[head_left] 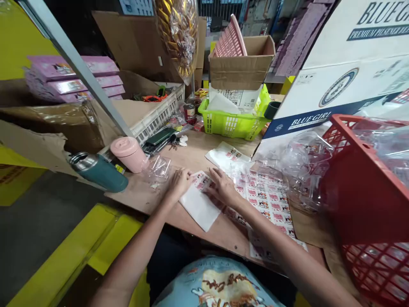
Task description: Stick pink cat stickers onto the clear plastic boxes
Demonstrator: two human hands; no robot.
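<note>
A white sticker sheet (pixel 201 209) with small pink and cartoon prints along its far end lies on the wooden table in front of me, part of it plain white. My left hand (pixel 179 184) is closed at its far left edge, fingertips pinching the paper there. My right hand (pixel 223 187) rests over the sheet's right side, fingers stretched out and apart. Right of that hand, more printed sticker sheets (pixel 271 204) are spread on the table, with clear plastic boxes (pixel 239 175) on them. One small clear plastic box (pixel 159 167) sits beyond my left hand.
A pink lidded cup (pixel 128 153) and a teal flask (pixel 100 172) stand at the left edge. Keys (pixel 174 143) and a green basket (pixel 234 121) are farther back. To the right are a red crate (pixel 361 183), clear plastic packages (pixel 306 162) and a white carton (pixel 345 81).
</note>
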